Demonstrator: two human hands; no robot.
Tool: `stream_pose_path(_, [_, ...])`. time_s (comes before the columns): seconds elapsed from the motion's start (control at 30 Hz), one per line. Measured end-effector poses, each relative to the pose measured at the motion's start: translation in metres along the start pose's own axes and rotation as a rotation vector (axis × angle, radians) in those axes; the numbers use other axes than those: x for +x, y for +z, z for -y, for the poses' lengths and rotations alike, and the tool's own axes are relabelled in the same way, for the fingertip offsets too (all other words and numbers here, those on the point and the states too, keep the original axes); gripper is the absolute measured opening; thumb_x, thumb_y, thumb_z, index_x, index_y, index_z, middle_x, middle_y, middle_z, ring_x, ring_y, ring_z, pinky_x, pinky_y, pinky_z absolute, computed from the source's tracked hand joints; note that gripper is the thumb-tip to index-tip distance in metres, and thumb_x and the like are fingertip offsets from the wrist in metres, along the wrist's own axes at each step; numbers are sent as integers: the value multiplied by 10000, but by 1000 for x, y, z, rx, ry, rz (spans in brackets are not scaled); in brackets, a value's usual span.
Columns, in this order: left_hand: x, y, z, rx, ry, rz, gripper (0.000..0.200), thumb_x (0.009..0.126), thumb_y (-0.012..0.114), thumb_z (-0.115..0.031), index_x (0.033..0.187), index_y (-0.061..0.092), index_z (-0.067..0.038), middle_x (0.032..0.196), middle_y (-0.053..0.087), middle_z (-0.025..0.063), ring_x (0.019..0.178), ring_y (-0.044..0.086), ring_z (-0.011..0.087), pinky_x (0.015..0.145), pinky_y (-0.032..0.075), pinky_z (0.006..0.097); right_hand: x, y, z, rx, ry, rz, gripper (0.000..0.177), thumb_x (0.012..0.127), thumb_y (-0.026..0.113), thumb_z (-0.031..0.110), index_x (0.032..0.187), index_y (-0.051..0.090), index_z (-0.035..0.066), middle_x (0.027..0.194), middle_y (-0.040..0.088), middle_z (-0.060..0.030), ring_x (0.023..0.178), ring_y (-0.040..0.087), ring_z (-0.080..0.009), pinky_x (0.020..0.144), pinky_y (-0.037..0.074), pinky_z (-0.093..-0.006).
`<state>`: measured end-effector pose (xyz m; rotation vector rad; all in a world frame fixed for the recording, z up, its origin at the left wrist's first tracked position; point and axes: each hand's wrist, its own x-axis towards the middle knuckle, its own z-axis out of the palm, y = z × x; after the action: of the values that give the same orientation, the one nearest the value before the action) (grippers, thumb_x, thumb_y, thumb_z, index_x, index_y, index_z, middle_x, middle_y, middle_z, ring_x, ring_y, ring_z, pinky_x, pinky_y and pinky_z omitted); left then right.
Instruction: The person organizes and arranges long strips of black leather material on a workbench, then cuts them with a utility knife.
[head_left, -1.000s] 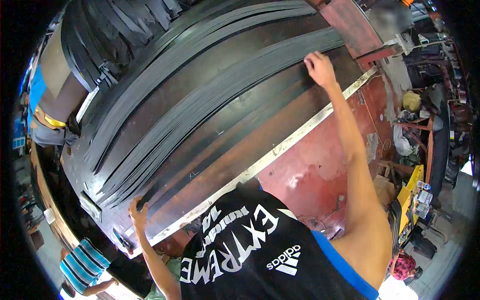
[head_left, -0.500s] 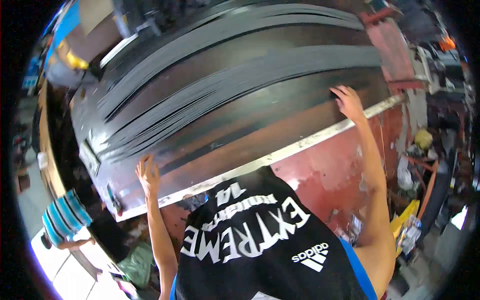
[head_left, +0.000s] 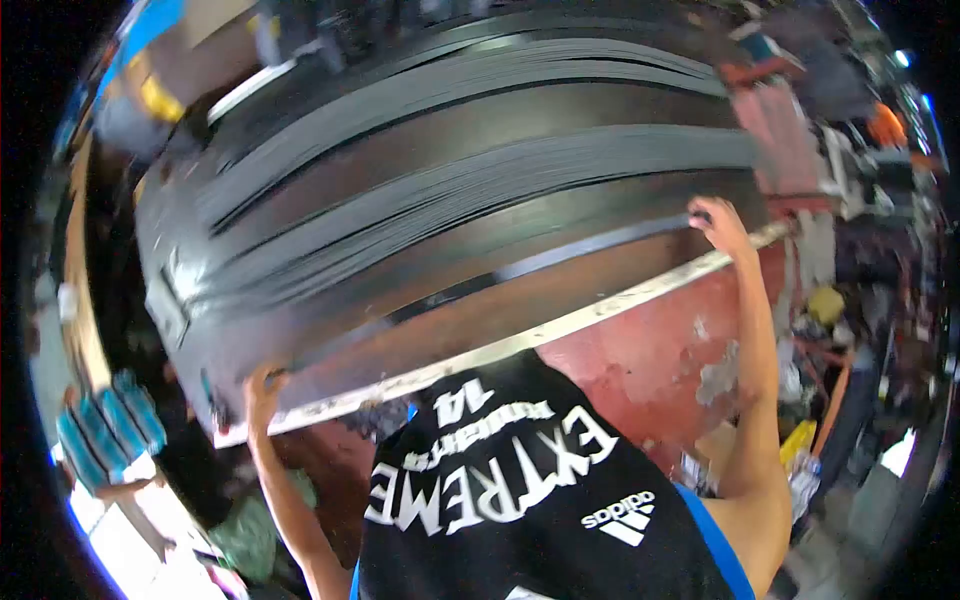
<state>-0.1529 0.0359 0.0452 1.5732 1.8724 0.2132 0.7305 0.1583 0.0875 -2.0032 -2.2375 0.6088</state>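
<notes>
A long, thin dark strip (head_left: 545, 262) stretches across the near part of the dark tabletop, almost straight, from one hand to the other. Its right end is in the closed fingers of my right hand (head_left: 722, 228), above the table's right side. At the left end, my left hand (head_left: 263, 395) is closed with thumb and fingers pinching the strip near the front left corner. Beyond it lies a wide bundle of grey strips (head_left: 480, 180), spread side by side. A second bundle of grey strips (head_left: 440, 92) lies farther back.
The dark table (head_left: 430, 140) has a pale front edge (head_left: 570, 322). A red block-like piece (head_left: 775, 135) stands at its right end. A small tool (head_left: 216, 405) lies at the left corner. A person in a striped blue shirt (head_left: 110, 430) is at the lower left.
My left hand has moved left and slightly down, my right hand slightly right and down. Both fingers have closed, and the strip now runs taut between them.
</notes>
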Motion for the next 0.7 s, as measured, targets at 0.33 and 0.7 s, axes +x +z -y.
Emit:
stream_pose_path(0.33, [71,-41,-90,66,33,-36,224,774,727,-129,950,680,2,820,671,121,812,614,230,797,476,370,94,-50,-52,-236,50,-54,220,832,730,237,1032,675,164,1036,709,-91,1078,633,-318,960,409,-496])
stream_pose_path(0.7, [141,-29,-122,12,6,-19,232,803,694,-110,1000,690,14,855,688,111,824,618,203,797,478,337,149,-27,-143,236,166,55,291,720,798,95,990,695,61,961,721,-112,915,685,-249,809,527,-379])
